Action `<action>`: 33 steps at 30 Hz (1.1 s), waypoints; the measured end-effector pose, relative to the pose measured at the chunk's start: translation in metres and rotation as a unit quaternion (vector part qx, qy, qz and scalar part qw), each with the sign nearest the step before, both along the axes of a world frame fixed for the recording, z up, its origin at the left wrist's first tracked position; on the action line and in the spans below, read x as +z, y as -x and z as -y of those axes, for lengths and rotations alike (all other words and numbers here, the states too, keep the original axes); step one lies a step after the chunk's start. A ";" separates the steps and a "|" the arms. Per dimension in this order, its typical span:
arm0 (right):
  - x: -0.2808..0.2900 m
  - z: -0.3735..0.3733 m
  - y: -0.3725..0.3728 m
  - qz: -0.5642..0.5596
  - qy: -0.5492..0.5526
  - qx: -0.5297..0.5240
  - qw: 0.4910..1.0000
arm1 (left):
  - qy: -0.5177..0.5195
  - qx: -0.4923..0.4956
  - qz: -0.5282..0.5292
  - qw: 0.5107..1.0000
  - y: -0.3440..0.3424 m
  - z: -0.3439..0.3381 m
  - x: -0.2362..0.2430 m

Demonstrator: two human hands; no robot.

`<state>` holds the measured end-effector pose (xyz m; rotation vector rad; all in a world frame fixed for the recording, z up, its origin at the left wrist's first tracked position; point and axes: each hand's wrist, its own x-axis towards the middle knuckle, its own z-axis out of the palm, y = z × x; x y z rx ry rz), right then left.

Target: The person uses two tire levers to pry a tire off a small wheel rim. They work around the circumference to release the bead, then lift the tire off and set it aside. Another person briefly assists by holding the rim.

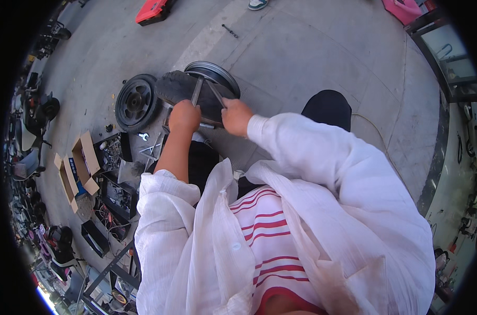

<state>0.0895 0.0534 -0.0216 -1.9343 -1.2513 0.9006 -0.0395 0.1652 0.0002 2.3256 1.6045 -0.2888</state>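
At the black tyre point(179, 88), my left hand point(184, 116) and right hand point(237, 116) are each gripping a metal bar point(197, 91), apparently prying, the next move likely calling for steady leverage.

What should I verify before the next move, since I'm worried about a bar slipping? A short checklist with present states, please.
1. Left hand closed around the left metal bar: ok.
2. Right hand closed around the right metal bar: ok.
3. Far ends of both bars firmly seated at the tire: cannot tell, too small to make out.
4. Right cuff clear of the bar: ok, it ends at the wrist.
5. Floor left of the tire free of loose things: not ok, a black wheel and a wrench lie there.
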 end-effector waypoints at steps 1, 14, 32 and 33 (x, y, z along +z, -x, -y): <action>-0.005 -0.015 -0.025 -0.003 0.080 0.064 0.995 | -0.001 -0.008 0.006 1.000 -0.004 -0.002 -0.002; 0.008 -0.014 -0.014 0.120 0.166 -0.044 0.978 | 0.092 -0.009 0.020 0.995 -0.070 -0.017 0.016; -0.016 0.003 0.074 0.034 0.020 -0.022 0.999 | -0.013 0.026 -0.016 0.999 0.025 -0.012 0.027; -0.006 0.008 0.072 -0.005 0.016 -0.016 1.000 | -0.017 0.028 -0.022 0.999 0.029 -0.014 0.030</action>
